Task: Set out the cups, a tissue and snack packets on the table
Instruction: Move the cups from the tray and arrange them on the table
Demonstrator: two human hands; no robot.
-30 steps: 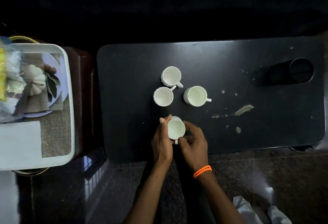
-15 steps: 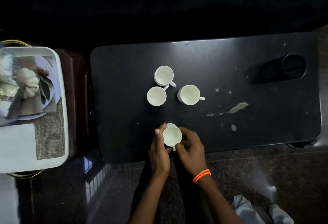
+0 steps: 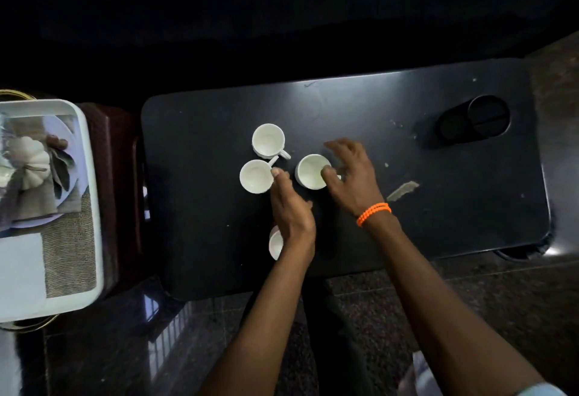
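Four cups (image 3: 268,140) on table (image 3: 407,232); two hands (image 3: 291,204) reaching.

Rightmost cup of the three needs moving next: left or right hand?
Probably right. The right hand is spread over the rightmost cup, thumb at its rim. The left hand reaches toward the left cup instead.

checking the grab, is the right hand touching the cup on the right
Touching: in the head view, the right hand's thumb lies on the rim of the right cup.
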